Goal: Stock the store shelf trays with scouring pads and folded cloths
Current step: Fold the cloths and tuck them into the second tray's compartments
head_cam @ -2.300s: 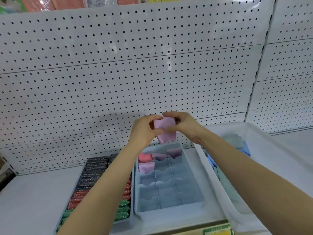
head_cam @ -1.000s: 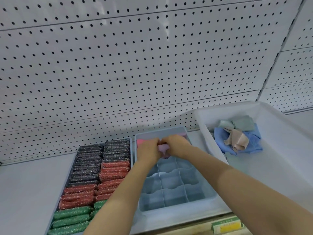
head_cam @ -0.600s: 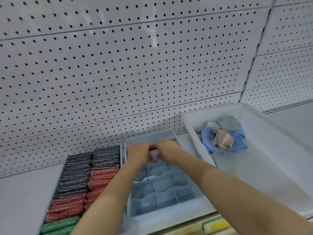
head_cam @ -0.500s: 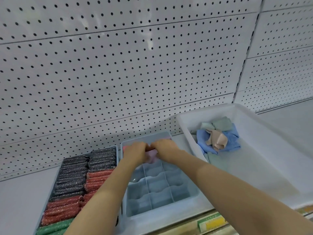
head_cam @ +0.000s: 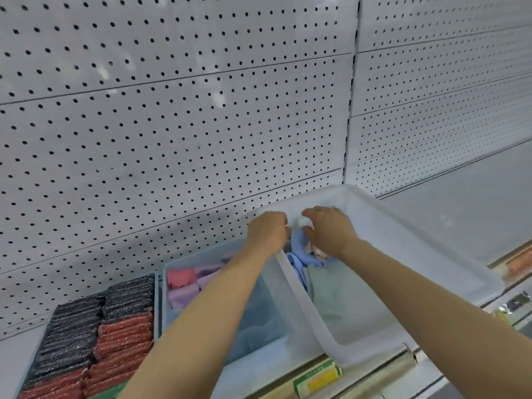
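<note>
**Both hands in the white bin**

The left hand (head_cam: 269, 232) and right hand (head_cam: 331, 230) reach over the loose cloths (head_cam: 302, 251) at the far end of the white bin (head_cam: 403, 243), fingers curled downward; whether either grips cloth I cannot tell. Left of the left forearm lies the divided tray (head_cam: 172, 312) with folded cloths (head_cam: 184, 286), and further left the scouring pads (head_cam: 121, 326).

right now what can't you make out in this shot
Head view only:
- Fingers of the left hand and right hand: curled away behind the knuckles, so any grip on the blue cloth is unclear.
- Divided tray: its right compartments are hidden by the left forearm.
- Scouring pads: cut off by the bottom edge.
- Shelf label: too blurred to read.
</note>
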Demonstrator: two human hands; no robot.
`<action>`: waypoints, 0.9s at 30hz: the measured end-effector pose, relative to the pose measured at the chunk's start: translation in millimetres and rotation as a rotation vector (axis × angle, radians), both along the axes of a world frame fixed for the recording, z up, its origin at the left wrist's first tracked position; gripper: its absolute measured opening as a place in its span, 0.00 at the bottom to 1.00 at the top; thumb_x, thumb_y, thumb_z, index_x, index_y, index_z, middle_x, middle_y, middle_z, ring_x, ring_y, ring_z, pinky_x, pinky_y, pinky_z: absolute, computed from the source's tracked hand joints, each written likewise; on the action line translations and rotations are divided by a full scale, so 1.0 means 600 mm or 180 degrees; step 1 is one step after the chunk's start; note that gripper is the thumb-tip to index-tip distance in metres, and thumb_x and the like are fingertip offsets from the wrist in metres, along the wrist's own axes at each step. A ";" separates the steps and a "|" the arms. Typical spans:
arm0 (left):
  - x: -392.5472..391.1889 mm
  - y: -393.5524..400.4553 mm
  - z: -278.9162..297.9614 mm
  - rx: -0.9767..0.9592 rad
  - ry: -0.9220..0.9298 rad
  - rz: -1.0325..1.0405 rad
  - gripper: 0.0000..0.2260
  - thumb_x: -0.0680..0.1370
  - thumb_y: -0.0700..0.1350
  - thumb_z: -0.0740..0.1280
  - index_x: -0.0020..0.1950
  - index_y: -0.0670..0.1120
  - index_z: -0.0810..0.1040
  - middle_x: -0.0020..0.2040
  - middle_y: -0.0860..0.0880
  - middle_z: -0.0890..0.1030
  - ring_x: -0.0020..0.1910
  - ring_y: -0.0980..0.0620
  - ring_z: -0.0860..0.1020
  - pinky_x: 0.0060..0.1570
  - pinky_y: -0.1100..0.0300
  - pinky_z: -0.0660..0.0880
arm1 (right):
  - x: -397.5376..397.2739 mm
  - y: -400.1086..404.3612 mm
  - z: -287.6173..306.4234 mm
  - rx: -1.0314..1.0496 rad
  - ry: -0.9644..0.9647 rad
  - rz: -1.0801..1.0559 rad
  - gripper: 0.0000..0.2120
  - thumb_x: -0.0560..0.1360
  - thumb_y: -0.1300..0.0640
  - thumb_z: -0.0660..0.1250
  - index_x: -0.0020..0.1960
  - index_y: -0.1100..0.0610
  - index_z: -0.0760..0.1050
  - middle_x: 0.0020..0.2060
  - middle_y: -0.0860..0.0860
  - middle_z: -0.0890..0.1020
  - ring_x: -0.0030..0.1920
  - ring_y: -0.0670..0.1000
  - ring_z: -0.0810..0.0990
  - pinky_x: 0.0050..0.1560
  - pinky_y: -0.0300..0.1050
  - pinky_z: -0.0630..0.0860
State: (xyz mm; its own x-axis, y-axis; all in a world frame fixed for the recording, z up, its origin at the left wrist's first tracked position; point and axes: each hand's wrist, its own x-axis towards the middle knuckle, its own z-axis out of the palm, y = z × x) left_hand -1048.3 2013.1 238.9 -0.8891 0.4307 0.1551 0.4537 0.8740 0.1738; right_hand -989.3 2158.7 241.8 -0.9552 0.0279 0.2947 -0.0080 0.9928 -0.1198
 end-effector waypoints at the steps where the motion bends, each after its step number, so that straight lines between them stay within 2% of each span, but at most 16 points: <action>1: 0.000 0.022 -0.004 -0.0061 -0.0064 -0.0030 0.12 0.79 0.48 0.62 0.58 0.46 0.79 0.56 0.45 0.80 0.55 0.43 0.78 0.47 0.55 0.72 | 0.005 0.018 0.000 0.0034 -0.0003 -0.0077 0.16 0.79 0.51 0.60 0.64 0.55 0.72 0.58 0.53 0.79 0.58 0.55 0.76 0.59 0.47 0.68; 5: -0.018 0.096 -0.035 -0.0158 -0.0670 0.0168 0.11 0.78 0.45 0.61 0.55 0.42 0.78 0.55 0.42 0.80 0.52 0.42 0.79 0.44 0.57 0.71 | 0.022 0.073 -0.005 0.0098 -0.0065 -0.0215 0.17 0.78 0.51 0.60 0.65 0.55 0.72 0.59 0.53 0.79 0.58 0.56 0.77 0.59 0.48 0.70; 7: -0.027 0.126 -0.044 0.0066 -0.1131 0.0364 0.12 0.79 0.45 0.61 0.57 0.40 0.77 0.56 0.41 0.80 0.54 0.42 0.79 0.48 0.55 0.73 | 0.027 0.092 -0.008 0.0124 -0.0099 -0.0244 0.17 0.78 0.51 0.60 0.66 0.55 0.72 0.58 0.53 0.79 0.58 0.56 0.77 0.58 0.47 0.70; 10: -0.037 0.165 -0.050 0.0443 -0.1777 0.0617 0.18 0.81 0.51 0.61 0.63 0.39 0.76 0.61 0.42 0.79 0.60 0.42 0.77 0.59 0.54 0.72 | 0.031 0.116 -0.014 0.0152 -0.0102 -0.0240 0.17 0.78 0.52 0.60 0.65 0.55 0.72 0.56 0.53 0.79 0.56 0.55 0.77 0.57 0.46 0.69; 11: -0.036 0.173 -0.052 0.0597 -0.1983 0.0673 0.19 0.81 0.53 0.60 0.63 0.39 0.76 0.60 0.42 0.79 0.60 0.42 0.77 0.59 0.54 0.72 | 0.033 0.122 -0.016 0.0145 -0.0124 -0.0240 0.16 0.78 0.52 0.60 0.65 0.55 0.72 0.56 0.53 0.79 0.56 0.55 0.77 0.57 0.46 0.68; 14: -0.047 0.193 -0.082 0.1107 -0.2288 0.0885 0.18 0.78 0.55 0.63 0.57 0.42 0.79 0.57 0.43 0.80 0.56 0.44 0.78 0.50 0.57 0.71 | 0.040 0.138 -0.018 0.0122 -0.0166 -0.0235 0.16 0.78 0.53 0.59 0.64 0.55 0.72 0.57 0.52 0.79 0.57 0.55 0.77 0.58 0.45 0.68; 17: -0.052 0.193 -0.105 0.1177 -0.2458 0.1116 0.16 0.79 0.53 0.65 0.49 0.40 0.76 0.54 0.47 0.76 0.61 0.47 0.76 0.55 0.59 0.70 | 0.043 0.147 -0.019 0.0145 -0.0201 -0.0203 0.15 0.79 0.54 0.58 0.64 0.55 0.72 0.57 0.52 0.79 0.56 0.55 0.77 0.57 0.45 0.68; 18: -0.050 0.192 -0.104 0.1307 -0.2498 0.1283 0.15 0.79 0.52 0.66 0.47 0.40 0.75 0.51 0.47 0.75 0.61 0.48 0.76 0.53 0.60 0.70 | 0.043 0.149 -0.019 0.0147 -0.0220 -0.0195 0.15 0.79 0.54 0.58 0.64 0.54 0.72 0.56 0.52 0.79 0.56 0.55 0.77 0.57 0.45 0.68; 20: -0.050 0.186 -0.092 0.1546 -0.2549 0.1412 0.15 0.77 0.52 0.68 0.48 0.39 0.77 0.48 0.45 0.80 0.55 0.48 0.79 0.42 0.60 0.72 | 0.042 0.150 -0.020 0.0101 -0.0266 -0.0214 0.15 0.79 0.54 0.58 0.63 0.54 0.73 0.56 0.52 0.79 0.55 0.55 0.77 0.56 0.45 0.68; 21: -0.045 0.183 -0.078 0.1712 -0.2607 0.1383 0.16 0.77 0.52 0.68 0.51 0.38 0.78 0.49 0.43 0.81 0.52 0.48 0.79 0.41 0.60 0.73 | 0.041 0.150 -0.021 0.0016 -0.0289 -0.0245 0.15 0.79 0.54 0.58 0.64 0.55 0.73 0.56 0.52 0.80 0.55 0.55 0.77 0.56 0.45 0.69; 22: -0.047 0.183 -0.068 0.2098 -0.2612 0.1314 0.16 0.77 0.49 0.69 0.58 0.38 0.77 0.53 0.41 0.81 0.51 0.48 0.79 0.43 0.59 0.74 | 0.039 0.150 -0.018 -0.0138 -0.0265 -0.0304 0.15 0.79 0.53 0.59 0.64 0.54 0.73 0.57 0.52 0.80 0.56 0.55 0.78 0.56 0.45 0.70; 23: -0.041 0.179 -0.055 0.2738 -0.2576 0.1249 0.19 0.77 0.45 0.70 0.65 0.40 0.75 0.57 0.40 0.81 0.50 0.46 0.80 0.45 0.57 0.76 | 0.035 0.149 -0.014 -0.0387 -0.0221 -0.0392 0.15 0.79 0.52 0.59 0.64 0.54 0.73 0.56 0.51 0.80 0.55 0.55 0.78 0.55 0.46 0.72; 24: -0.033 0.175 -0.039 0.3427 -0.2550 0.1180 0.23 0.75 0.40 0.71 0.70 0.43 0.72 0.58 0.39 0.80 0.46 0.46 0.80 0.42 0.58 0.78 | 0.031 0.147 -0.008 -0.0738 -0.0155 -0.0480 0.14 0.79 0.51 0.59 0.62 0.54 0.74 0.53 0.51 0.81 0.53 0.55 0.79 0.51 0.46 0.73; 25: -0.020 0.165 -0.020 0.4047 -0.2458 0.1050 0.28 0.74 0.37 0.72 0.72 0.46 0.69 0.58 0.39 0.81 0.42 0.47 0.80 0.37 0.59 0.78 | 0.026 0.142 0.001 -0.1143 -0.0099 -0.0550 0.13 0.79 0.49 0.58 0.58 0.54 0.75 0.46 0.52 0.81 0.48 0.55 0.79 0.44 0.44 0.73; 27: 0.010 0.143 0.018 0.4603 -0.2338 0.0584 0.33 0.74 0.37 0.72 0.75 0.50 0.64 0.60 0.43 0.81 0.41 0.50 0.82 0.33 0.61 0.78 | 0.015 0.126 0.024 -0.2110 -0.0014 -0.0546 0.14 0.80 0.45 0.56 0.48 0.54 0.74 0.35 0.50 0.76 0.37 0.51 0.75 0.35 0.42 0.68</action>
